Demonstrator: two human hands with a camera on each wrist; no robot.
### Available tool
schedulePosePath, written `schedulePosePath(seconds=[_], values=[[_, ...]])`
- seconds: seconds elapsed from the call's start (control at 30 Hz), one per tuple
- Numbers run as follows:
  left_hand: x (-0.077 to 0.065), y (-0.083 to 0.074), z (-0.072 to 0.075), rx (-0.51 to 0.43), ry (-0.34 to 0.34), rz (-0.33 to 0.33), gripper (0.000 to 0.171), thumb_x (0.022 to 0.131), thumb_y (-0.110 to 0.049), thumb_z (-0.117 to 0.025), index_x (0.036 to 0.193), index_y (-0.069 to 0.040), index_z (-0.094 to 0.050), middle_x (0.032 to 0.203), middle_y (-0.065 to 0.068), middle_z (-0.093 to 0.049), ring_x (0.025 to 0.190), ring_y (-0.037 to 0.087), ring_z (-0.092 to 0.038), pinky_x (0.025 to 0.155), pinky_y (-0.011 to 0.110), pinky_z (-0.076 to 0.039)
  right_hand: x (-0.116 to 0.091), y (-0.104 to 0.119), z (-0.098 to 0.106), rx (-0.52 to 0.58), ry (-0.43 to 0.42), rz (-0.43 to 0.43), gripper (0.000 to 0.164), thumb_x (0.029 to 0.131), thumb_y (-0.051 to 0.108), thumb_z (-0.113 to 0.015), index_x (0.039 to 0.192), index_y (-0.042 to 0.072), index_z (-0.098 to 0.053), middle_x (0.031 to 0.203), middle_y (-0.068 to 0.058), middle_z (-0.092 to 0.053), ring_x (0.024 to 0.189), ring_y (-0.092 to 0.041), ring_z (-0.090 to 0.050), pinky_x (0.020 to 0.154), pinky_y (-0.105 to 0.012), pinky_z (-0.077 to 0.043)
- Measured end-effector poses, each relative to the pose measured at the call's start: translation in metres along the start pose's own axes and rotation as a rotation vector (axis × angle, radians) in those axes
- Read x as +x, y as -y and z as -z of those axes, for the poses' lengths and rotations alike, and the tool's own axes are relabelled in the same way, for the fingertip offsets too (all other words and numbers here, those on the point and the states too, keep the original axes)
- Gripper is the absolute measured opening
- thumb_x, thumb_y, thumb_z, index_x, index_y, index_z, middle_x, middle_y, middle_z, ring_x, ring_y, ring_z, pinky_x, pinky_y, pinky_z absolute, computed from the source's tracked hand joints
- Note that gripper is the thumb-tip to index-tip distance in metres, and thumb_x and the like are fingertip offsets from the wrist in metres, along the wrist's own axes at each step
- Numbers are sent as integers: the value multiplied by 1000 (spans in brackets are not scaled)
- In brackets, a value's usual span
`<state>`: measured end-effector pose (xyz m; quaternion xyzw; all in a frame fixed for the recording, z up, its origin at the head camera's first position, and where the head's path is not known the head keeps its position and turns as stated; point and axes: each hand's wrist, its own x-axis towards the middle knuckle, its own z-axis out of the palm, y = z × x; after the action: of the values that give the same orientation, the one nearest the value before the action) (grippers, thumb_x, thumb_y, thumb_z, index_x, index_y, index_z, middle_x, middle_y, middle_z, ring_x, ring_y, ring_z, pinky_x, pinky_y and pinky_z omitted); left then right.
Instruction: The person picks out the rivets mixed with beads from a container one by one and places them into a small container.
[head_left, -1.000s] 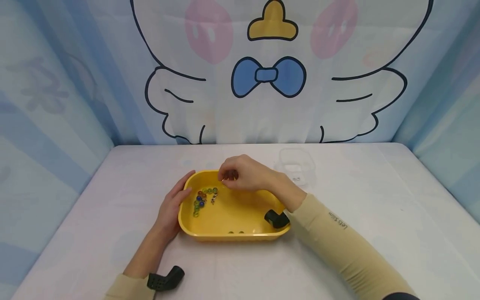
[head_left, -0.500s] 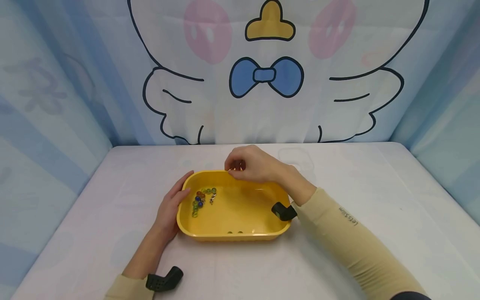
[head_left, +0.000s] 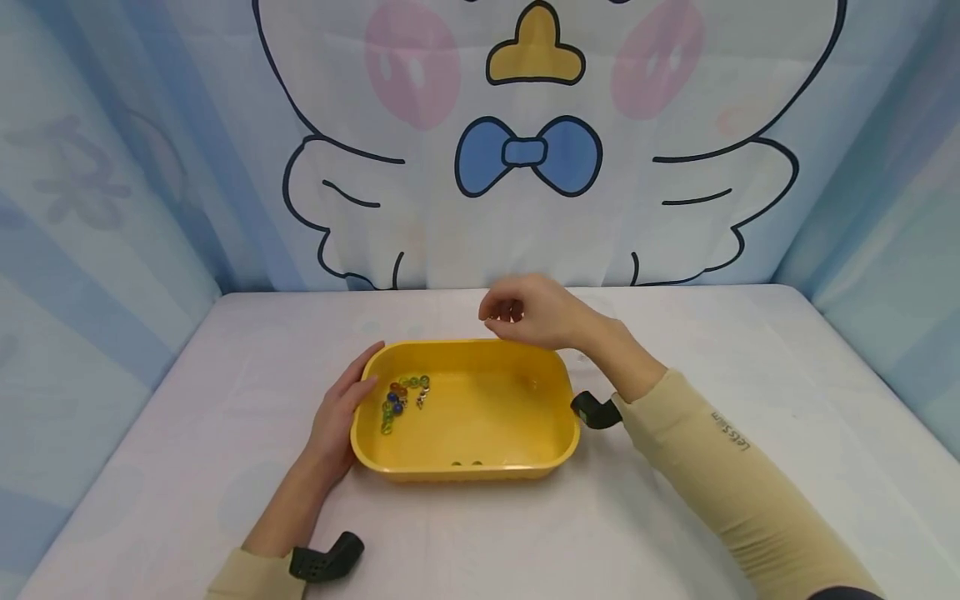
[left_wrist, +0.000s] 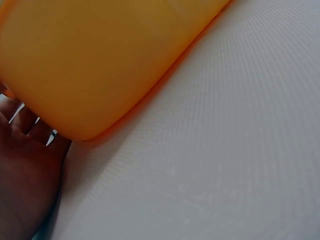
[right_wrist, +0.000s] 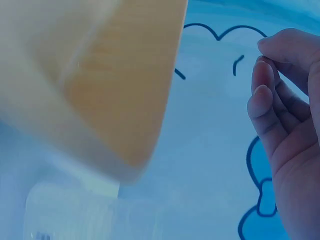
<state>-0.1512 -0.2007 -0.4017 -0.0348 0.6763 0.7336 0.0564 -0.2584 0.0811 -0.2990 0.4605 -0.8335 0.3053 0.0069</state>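
Note:
A yellow tray (head_left: 480, 425) stands on the table, and the left hand (head_left: 333, 421) holds its left end, thumb at the rim and fingers along the outer wall. Glass beads (head_left: 393, 402) in green, orange and blue lie at the tray's left side. Beside them is a small metallic charm (head_left: 422, 397). Two green pieces peek over the front wall. The right hand (head_left: 536, 310) is just beyond the tray's back rim, thumb and index finger pinched together on a small shiny piece, mostly hidden by the fingertips. In the right wrist view, the thumb (right_wrist: 285, 47) meets the index fingertip.
A clear plastic box (right_wrist: 90, 215) shows at the bottom of the right wrist view; the right hand and forearm mostly hide it in the head view. A curtain (head_left: 525, 225) with a cartoon print hangs behind the white table (head_left: 712, 358).
The right hand has moved from above the tray's inside, back and to the right, past the back rim. The left hand keeps its hold on the tray, and the beads lie as before.

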Motion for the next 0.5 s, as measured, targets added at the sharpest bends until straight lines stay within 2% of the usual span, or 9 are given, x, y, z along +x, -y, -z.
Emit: schedulePosePath(seconds=[0.27, 0.5], values=[[0, 0, 1, 16, 11, -19, 53, 107, -20, -37, 160, -23, -31, 162, -9, -28, 145, 11, -28, 118, 32, -25, -19, -8, 20, 2, -75, -39, 9, 89, -1, -72, 96, 4, -72, 89, -1, -67, 76, -16, -58, 71, -29, -55], [0, 1, 1, 15, 10, -24, 53, 108, -21, -38, 160, -23, -31, 162, -10, -28, 145, 10, -28, 118, 31, -26, -43, -19, 35, -33, -155, -113, 12, 88, -2, -73, 98, 4, -73, 92, -2, -68, 78, -17, -57, 71, -24, -53]])
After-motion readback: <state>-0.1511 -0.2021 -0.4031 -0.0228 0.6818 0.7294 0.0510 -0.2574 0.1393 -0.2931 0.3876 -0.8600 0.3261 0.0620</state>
